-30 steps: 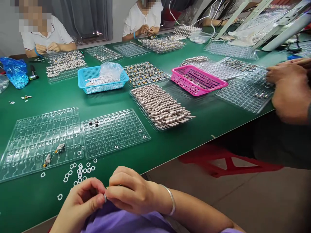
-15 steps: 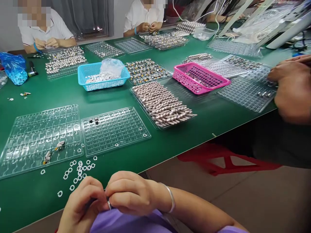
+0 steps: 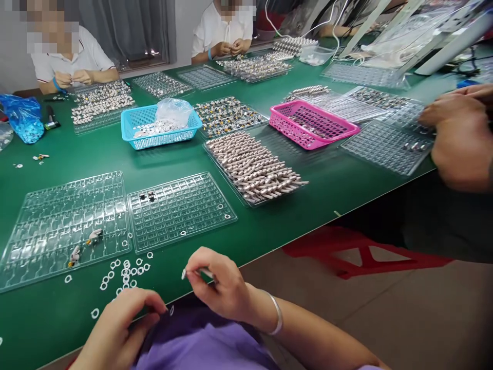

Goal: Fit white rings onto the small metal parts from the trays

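Over my lap, at the table's front edge, my left hand (image 3: pixel 129 321) is curled. A small white ring (image 3: pixel 171 310) shows at its fingertips; whatever else they pinch is too small to make out. Higher and to the right, my right hand (image 3: pixel 221 285) is closed, with a small white-ended part (image 3: pixel 184 274) between thumb and forefinger. A pale, slim piece (image 3: pixel 206 273) shows inside its curled fingers. Several loose white rings (image 3: pixel 126 272) lie on the green table beyond my left hand.
Two clear plastic trays (image 3: pixel 50 226) (image 3: pixel 181 226) lie ahead, holding a few small parts. Behind stand a heaped tray of pale parts (image 3: pixel 254 167), a blue basket (image 3: pixel 162 141) and a pink basket (image 3: pixel 314 131). Co-workers' hands (image 3: pixel 458 133) (image 3: pixel 77 77) work around the table.
My hands were together and have come apart. The right one has lifted up and to the right with the white-ended part. The left one stays low near the table edge.
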### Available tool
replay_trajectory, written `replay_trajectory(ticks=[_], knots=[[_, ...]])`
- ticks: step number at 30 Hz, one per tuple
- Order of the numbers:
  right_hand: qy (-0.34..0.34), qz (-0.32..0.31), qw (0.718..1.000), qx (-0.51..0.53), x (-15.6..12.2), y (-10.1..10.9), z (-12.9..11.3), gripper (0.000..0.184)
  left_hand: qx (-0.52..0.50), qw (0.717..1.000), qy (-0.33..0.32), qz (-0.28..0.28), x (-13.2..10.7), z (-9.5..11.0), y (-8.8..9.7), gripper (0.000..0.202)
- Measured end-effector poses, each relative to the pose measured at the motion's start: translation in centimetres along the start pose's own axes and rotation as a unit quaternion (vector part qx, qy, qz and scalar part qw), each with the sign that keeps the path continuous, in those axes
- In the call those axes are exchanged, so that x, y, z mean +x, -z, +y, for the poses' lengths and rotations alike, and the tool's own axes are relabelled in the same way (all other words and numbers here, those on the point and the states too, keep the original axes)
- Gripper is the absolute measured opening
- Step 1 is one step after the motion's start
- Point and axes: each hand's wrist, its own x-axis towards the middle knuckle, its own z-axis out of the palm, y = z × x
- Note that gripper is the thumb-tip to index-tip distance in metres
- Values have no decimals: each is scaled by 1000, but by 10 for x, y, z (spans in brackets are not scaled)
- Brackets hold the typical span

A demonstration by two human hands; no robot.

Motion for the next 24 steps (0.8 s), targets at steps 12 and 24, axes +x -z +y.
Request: replay_trajectory(ticks=[12,24], knots=[[-240,6,969,64,3,-8,25,8,271,952,44,135,173,-65,46,17],[-257,1,961,99,10,3,13,8,142,984,17,102,104,-13,10,12]])
